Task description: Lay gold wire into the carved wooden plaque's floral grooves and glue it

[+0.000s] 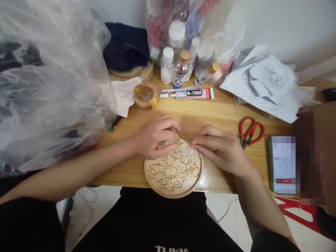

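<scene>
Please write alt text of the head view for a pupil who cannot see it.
A person's left hand and right hand are at a round wooden plate with a golden flower design, at a table's edge. Beyond sit a wire spool, a B-7000 tube and bottles; red-handled pliers and a phone lie to the right.

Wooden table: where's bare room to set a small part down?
Tabletop shows bare between the B-7000 tube and the right hand, though tiny gold bits lie there; also a smaller patch bordered by that hand, the red-handled pliers and phone. Crowded: the back, with bottles and wire spool; the left, where the plastic bag bulges.
</scene>
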{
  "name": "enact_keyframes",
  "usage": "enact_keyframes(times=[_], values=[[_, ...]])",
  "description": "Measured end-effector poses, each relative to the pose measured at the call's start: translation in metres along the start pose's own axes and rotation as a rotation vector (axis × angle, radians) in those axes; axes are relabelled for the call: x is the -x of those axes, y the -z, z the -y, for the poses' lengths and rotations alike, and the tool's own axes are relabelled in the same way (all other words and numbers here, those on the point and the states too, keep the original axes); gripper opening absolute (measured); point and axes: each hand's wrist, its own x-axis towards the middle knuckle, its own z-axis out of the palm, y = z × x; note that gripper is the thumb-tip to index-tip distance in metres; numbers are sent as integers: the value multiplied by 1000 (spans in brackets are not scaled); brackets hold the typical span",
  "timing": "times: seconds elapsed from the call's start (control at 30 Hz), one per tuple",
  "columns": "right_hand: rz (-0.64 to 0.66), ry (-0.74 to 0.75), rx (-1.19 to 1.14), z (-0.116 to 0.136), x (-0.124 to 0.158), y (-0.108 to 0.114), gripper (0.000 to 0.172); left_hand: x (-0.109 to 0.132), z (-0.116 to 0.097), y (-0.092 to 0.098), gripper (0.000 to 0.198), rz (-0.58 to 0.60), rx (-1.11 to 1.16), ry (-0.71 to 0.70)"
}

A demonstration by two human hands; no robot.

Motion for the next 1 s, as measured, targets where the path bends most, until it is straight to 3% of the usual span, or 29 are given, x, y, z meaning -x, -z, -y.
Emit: enact_keyframes(times=[0.17,0.27,0.4,0.5,0.6,0.73,0.87,1.0], values=[[-168,-51,-174,5,2,17,8,-3,3,1,15,-65,80,78],[-309,-75,-261,7,5,25,7,-3,1,-2,16,-167,37,154],[-458,-123,-339,8,9,29,4,-11,-12,0,19,-188,-40,239],[-513,-137,-345,10,11,30,4,-31,-35,7,19,-173,54,336],[-524,-120,-334,13,12,31,3,-61,-61,11,17,-149,292,432],[-554,-103,-328,17,14,34,3,-95,-80,8,23,-171,486,552],[-626,-110,-322,17,16,38,5,-109,-86,5,16,-183,445,500],[-682,-125,-336,15,18,41,5,-108,-91,3,3,-271,106,288]])
